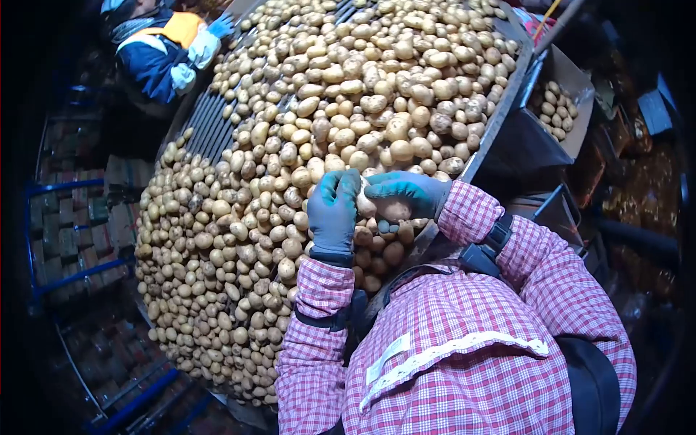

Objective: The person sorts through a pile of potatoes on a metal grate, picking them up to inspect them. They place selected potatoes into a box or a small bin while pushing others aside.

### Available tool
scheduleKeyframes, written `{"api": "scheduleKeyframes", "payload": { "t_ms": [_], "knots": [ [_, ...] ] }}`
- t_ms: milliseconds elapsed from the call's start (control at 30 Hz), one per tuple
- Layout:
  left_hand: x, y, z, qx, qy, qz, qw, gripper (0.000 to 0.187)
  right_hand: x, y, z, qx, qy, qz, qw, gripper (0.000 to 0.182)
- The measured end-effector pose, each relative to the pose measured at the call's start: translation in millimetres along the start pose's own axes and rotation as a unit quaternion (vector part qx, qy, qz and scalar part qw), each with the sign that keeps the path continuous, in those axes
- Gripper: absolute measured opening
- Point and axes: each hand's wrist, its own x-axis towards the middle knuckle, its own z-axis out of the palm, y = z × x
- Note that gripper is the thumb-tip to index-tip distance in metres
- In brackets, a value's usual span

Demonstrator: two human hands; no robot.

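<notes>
Many loose potatoes [239, 232] cover a wide sorting surface. My left hand [333, 210], in a grey and teal glove, is over the pile near its right side, with its fingers curled together; what they hold, if anything, is hidden. Close beside it, my right hand [409, 192], in the same kind of glove, points left with its fingers closed round a pale potato [365, 204] between the two hands. Another potato [394, 211] lies just under my right hand. Below the hands, darker potatoes [377, 262] fill a shaded spot near my body.
A co-worker [156, 54] in an orange and blue jacket leans at the upper left, one blue-gloved hand over the surface's edge. Dark slats [210, 127] show between potatoes. To the right are a metal rim [500, 109] and a box [576, 138] holding potatoes.
</notes>
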Motion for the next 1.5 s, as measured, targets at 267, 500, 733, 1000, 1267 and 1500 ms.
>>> {"api": "scheduleKeyframes", "payload": {
  "t_ms": [267,500,733,1000,1267,1500],
  "knots": [
    [-4,16,41,-0.065,-0.035,-0.021,0.997,0.017,-53,12,-23,0.092,-0.031,-0.086,0.992,0.045],
    [32,-13,13,0.012,-0.058,0.065,0.996,0.046,-146,6,-92,0.100,0.148,-0.179,0.967,0.050],
    [57,-77,-83,0.211,0.106,0.119,0.964,0.052,-255,-7,-178,0.061,0.361,-0.303,0.880,0.045],
    [29,-113,-108,0.391,0.157,0.074,0.904,0.064,-307,-44,-251,0.035,0.519,-0.260,0.813,0.039],
    [-8,-102,-46,0.472,0.165,0.089,0.861,0.061,-313,-131,-344,-0.279,0.582,-0.315,0.696,0.050],
    [-40,-78,12,0.331,0.052,0.102,0.937,0.062,-74,-130,-124,-0.340,0.372,-0.082,0.860,0.043]
  ]
}}
